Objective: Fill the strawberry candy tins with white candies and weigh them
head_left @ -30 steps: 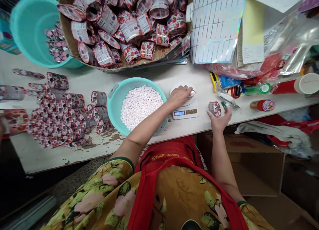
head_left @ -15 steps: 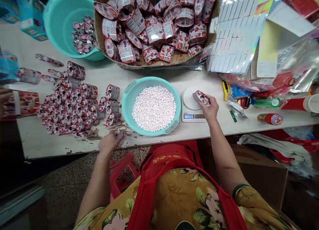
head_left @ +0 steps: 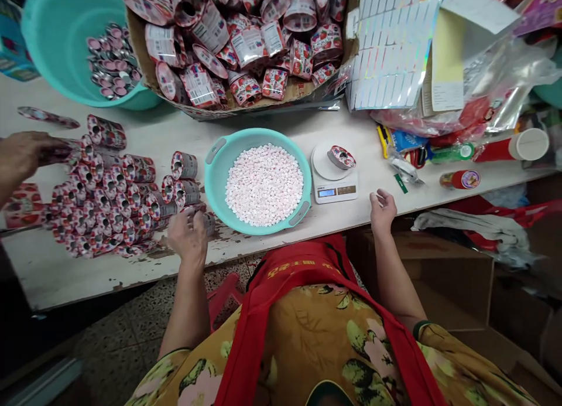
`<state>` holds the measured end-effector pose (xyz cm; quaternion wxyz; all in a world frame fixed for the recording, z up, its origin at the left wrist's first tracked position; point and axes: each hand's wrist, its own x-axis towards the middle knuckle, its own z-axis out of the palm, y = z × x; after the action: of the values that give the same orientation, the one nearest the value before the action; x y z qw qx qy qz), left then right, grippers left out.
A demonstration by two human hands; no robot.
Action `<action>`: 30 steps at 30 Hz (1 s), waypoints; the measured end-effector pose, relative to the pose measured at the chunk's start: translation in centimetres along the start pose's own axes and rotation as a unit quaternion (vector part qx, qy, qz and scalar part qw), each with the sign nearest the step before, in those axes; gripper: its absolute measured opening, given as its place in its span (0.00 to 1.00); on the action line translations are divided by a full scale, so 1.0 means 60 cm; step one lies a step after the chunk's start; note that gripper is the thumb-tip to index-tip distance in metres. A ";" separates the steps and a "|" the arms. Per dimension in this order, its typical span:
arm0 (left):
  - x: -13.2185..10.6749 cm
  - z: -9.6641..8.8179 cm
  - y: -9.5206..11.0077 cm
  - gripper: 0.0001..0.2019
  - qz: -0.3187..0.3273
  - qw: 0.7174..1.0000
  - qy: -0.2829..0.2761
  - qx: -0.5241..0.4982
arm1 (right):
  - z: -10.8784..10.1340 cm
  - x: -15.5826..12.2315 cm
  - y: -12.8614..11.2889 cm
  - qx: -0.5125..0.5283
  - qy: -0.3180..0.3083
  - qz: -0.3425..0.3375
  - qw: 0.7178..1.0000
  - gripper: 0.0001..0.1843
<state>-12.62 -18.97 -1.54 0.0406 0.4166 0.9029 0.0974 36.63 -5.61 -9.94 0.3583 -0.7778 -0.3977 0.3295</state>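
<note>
My left hand [head_left: 188, 236] is closed over a small strawberry-print tin [head_left: 209, 222] at the near edge of a pile of similar tins [head_left: 109, 195]. My right hand [head_left: 381, 210] rests at the table's front edge, fingers loosely apart and empty, just right of a white digital scale [head_left: 337, 189]. One tin [head_left: 341, 157] lies on the scale's round pan. Between my hands sits a teal basin [head_left: 217, 160] filled with small pink-white candies [head_left: 264, 184].
Another person's hand [head_left: 21, 154] touches tins at the far left. A cardboard box [head_left: 302, 92] of strawberry-print pouches and a teal tub [head_left: 52, 43] of lids stand at the back. Sticker sheets [head_left: 390, 48], bags, scissors and tubes clutter the right side.
My right hand let go of the tin on the scale and drew back to the table edge. My left hand carried its tin up to the pile. Another person's hand came in at left.
</note>
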 end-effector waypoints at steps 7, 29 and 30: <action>0.072 0.075 0.228 0.14 0.315 0.938 -0.083 -0.122 | -0.018 -0.056 0.023 0.032 0.018 0.023 0.999 0.28; 0.010 -0.098 0.374 0.25 0.226 0.937 -0.245 -0.100 | 0.052 0.008 -0.001 0.095 -0.114 0.262 0.953 0.22; -0.015 -0.135 0.312 0.27 0.173 0.940 -0.288 -0.062 | 0.050 0.013 -0.003 0.090 -0.124 0.262 0.953 0.22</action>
<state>0.63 -8.92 10.33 0.3070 0.5736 0.7586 0.0349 34.53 -3.97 -11.57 0.2763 -0.7721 -0.1898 0.5400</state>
